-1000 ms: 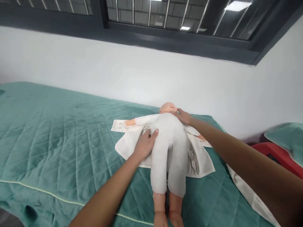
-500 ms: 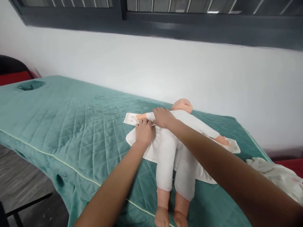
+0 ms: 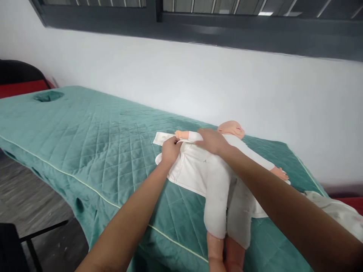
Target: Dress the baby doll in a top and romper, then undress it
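Observation:
A baby doll (image 3: 218,181) with a white cloth body lies on its back, tilted a little to one side, over a spread white baby shirt (image 3: 191,172). Its head (image 3: 231,129) points to the wall and its bare feet to the bed's near edge. My left hand (image 3: 171,150) is closed in a pinch on the shirt's edge, just below the doll's small hand (image 3: 181,134). Across the doll's upper arm and chest lies my right hand (image 3: 212,140), its fingers curled round the arm; its fingertips are partly hidden. The far sleeve lies under the doll's other hand (image 3: 280,173).
A green quilted cover (image 3: 113,139) drapes the massage bed, with a face hole (image 3: 48,96) at the far left. Crumpled pale cloth (image 3: 334,211) lies at the right. A red and black chair (image 3: 22,79) stands behind the left end. A white wall runs along the back.
My left hand has gone from lying over the shirt to pinching its edge, which is now raised. The doll has tilted and its near arm has shifted. The view has moved slightly.

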Demonstrator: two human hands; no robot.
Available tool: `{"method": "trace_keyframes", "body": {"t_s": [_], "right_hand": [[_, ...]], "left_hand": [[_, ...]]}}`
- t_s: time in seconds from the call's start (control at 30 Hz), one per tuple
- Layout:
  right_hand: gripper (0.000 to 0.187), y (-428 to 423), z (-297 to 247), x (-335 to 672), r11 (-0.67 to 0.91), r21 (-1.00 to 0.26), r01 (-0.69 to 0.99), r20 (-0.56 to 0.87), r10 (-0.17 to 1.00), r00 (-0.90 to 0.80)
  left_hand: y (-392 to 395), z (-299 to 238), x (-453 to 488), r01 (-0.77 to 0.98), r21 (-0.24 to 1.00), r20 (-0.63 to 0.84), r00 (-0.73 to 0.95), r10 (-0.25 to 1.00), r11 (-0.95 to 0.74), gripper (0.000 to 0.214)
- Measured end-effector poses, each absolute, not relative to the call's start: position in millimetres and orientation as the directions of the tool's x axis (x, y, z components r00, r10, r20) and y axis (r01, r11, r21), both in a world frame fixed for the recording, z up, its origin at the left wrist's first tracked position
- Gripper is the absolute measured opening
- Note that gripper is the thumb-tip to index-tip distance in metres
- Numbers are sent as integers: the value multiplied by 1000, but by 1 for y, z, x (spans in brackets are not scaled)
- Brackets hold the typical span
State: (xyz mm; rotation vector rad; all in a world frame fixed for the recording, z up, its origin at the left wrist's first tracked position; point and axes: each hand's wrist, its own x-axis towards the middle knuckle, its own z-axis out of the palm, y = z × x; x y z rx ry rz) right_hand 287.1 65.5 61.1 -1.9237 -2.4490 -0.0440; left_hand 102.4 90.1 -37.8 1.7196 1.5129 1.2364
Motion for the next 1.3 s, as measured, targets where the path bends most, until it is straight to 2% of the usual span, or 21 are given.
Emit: {"method": "trace_keyframes", "body": {"t_s": [0.17,0.4,0.7,0.83,0.97,1.13,1.3], "right_hand": [[49,51,57,287,270,-16,963,45,962,-269],[51,42,54,281,242,44,969,53,968,-244],[50,42,46,278,214,105,971,46,974,-220],[49,44,42,277,211,143,967,63,973,-222],[50,46,37,277,201,167,965,72,974,-216],[52,52,30,274,195,192,962,83,973,-214],[51,63,27,265,134,175,975,58,988,-146]], "left_hand": [[89,-38,98,251,939,264,-80,961,-237,9],[89,-39,96,102,972,225,-124,966,-213,17],[88,-39,95,-42,979,187,-221,957,-201,12],[81,-34,96,63,976,218,-194,956,-210,11],[78,-36,100,264,926,317,-152,936,-271,10],[77,-40,102,494,769,468,-2,884,-406,8],[71,-37,106,583,605,504,247,827,-543,11]]}}
